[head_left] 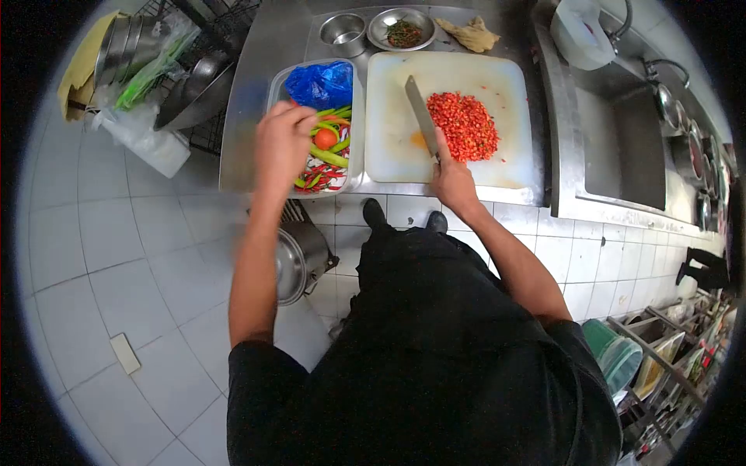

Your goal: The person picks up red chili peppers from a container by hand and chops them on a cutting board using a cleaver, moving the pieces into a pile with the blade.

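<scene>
Steel counter [260,54]: I see a white cutting board [392,159] on it, with a clear tub [358,140] just beside the board on the left.
Right hand [455,185]: closed around the handle of the knife [420,113], whose blade points away from the body along the left side of the chopped red pieces [464,128]. I would keep that grip firm and the blade low over the board, with its edge turned away from the left hand.
Left hand [285,144]: over the left side of the tub, fingers bent, blurred. I cannot tell whether they grip anything. I would keep this reach shallow and well apart from the blade, and lift by the fingertips so that neighbouring pieces are not dragged over the rim.
Chopped pile: one loose heap on the right half of the board, a few bits strayed around it. Bare board near me gives the knife room.
Tub contents: a blue plastic bag [320,84] at the far end, then long green peppers [329,157], a round tomato [325,139] and small red chillies [325,180] nearer me.
Far bowls: a small steel bowl [343,35] and a wider bowl [378,28] holding dark red and green bits [404,33].
</scene>
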Demonstrator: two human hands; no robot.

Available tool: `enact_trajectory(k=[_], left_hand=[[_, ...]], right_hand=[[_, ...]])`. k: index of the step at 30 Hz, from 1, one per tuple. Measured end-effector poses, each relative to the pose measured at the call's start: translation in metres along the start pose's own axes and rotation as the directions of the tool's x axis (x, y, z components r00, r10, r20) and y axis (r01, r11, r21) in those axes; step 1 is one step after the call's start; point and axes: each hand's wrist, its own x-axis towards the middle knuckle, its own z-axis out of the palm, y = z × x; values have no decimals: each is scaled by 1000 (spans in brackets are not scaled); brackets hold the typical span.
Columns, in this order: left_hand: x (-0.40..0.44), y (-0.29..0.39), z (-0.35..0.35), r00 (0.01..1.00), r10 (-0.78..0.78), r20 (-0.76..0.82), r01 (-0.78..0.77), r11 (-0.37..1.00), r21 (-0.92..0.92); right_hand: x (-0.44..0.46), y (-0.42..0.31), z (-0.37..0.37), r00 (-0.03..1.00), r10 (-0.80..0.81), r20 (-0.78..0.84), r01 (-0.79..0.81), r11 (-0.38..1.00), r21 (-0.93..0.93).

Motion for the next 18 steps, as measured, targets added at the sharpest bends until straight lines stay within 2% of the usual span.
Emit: enact_trajectory(k=[1, 2, 3, 5, 7, 9, 10, 15, 18], left_hand=[[-1, 21, 11, 1000, -6, -21, 5, 996, -86], [-6, 34, 33, 997, 40, -65, -48, 991, -128], [-11, 41, 60, 990, 84, -112, -102, 981, -167], [-20, 54, 108, 997, 55, -52, -64, 981, -183], [-28, 48, 161, 990, -40, -132, 7, 970, -245], [-35, 28, 204, 984, -140, -112, 120, 978, -169], [-40, 21, 219, 977, -190, -100, 177, 975, -133], [-58, 7, 239, 979, -157, -131, 146, 985, -87], [-60, 9, 240, 979, -146, -141, 134, 987, -90]], right_hand=[[2, 3, -1, 1000, 4, -10, -4, 1000, -20], [4, 2, -8, 998, 48, 34, -47, 998, -41], [5, 5, -9, 999, 27, 22, -26, 999, -20], [7, 12, -10, 1000, -10, -3, 11, 1000, 16], [3, 13, -14, 999, -47, -13, 48, 998, 46], [4, 17, -12, 994, -101, -43, 104, 992, 65], [2, 15, -13, 996, -81, -32, 83, 994, 66], [5, 1, -14, 1000, -27, 6, 27, 1000, 14], [13, -3, -11, 996, -91, 12, 91, 996, 25]])
